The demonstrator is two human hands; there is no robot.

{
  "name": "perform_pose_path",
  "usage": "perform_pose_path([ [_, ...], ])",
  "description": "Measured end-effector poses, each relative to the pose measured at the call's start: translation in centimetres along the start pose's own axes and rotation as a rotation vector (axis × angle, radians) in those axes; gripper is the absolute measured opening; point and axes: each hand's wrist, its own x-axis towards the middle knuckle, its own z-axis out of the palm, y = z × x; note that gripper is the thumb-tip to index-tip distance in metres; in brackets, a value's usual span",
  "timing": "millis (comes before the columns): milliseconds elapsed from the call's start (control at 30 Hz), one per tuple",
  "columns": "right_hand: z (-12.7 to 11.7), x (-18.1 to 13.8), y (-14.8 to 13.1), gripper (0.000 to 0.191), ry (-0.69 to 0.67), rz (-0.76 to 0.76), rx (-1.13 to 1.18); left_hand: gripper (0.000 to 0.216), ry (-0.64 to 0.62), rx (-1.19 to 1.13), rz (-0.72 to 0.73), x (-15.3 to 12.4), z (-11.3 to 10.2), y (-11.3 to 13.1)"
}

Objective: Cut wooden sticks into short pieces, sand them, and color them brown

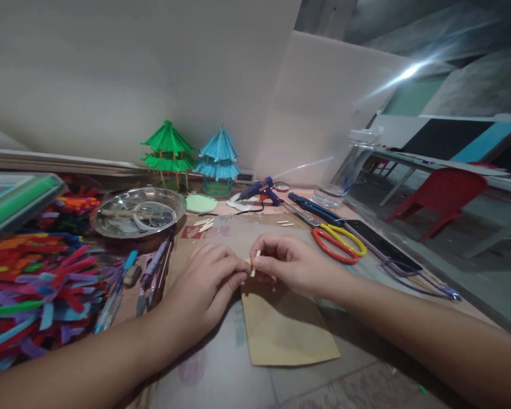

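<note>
- Fingers of your R hand (pixel 292 262) pinch the short stick (pixel 252 272), long axis near-upright, top tipped slightly R.
- Your L hand (pixel 213 278) is at the tan sheet (pixel 287 335), far L corner; can't tell its grip.
- Stick's just R of L fingertips.

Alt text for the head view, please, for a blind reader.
A person's right hand pinches a short pale wooden stick above a tan sheet, the left hand beside it. Beyond are a green two-tiered model pagoda, a light blue one and a dark blue glue gun; multicoloured fuzzy strips lie left, orange-and-yellow-handled scissors right.
</note>
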Motion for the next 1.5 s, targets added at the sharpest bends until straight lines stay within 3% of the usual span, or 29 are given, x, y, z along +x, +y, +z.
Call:
perform_pose_path([
  [167, 0.0, 0.1, 0.1, 0.031, 0.023, 0.027, -0.003, 0.012, 0.057, 0.017, -0.017, 0.0, 0.1, -0.1],
  [567, 1.0, -0.4, -0.4, 0.019, 0.078, 0.039, -0.051, 0.013, 0.108, 0.048, -0.018, 0.0, 0.2, 0.3],
  [767, 1.4, -0.8, -0.7, 0.013, -0.008, -0.010, -0.166, 0.013, 0.166, -0.012, -0.051, 0.0, -0.6, 0.8],
  [833, 1.0, -0.4, -0.6, 0.019, 0.036, -0.035, -0.093, 0.014, 0.120, -0.069, 0.017, -0.4, -1.1, 1.4],
  [900, 0.3, 0.1, -0.5, 0.029, 0.100, -0.059, 0.004, 0.013, -0.005, -0.110, 0.200, -0.8, -1.5, 2.0],
  [967, -0.5, 0.6, -0.4, 0.037, 0.121, -0.067, 0.047, 0.013, -0.128, -0.067, 0.355, -1.2, -1.5, 2.4],
  [1000, -0.8, 0.8, -0.5, 0.037, 0.120, -0.070, 0.035, 0.013, -0.156, -0.024, 0.366, -1.2, -1.4, 2.4],
  [1167, -2.0, 0.7, -1.2, 0.008, 0.152, -0.138, -0.348, 0.016, -0.106, 0.145, 0.165, -1.0, -0.3, 1.6],
  [1300, -1.8, 0.6, -0.8, 0.009, 0.155, -0.132, -0.529, 0.017, -0.185, 0.272, 0.183, -0.8, 0.1, 1.2],
  [1500, -0.4, 0.4, 0.8, 0.011, 0.019, -0.257, -0.671, 0.012, -0.208, 0.332, 0.147, -0.8, 0.6, 0.6],
])
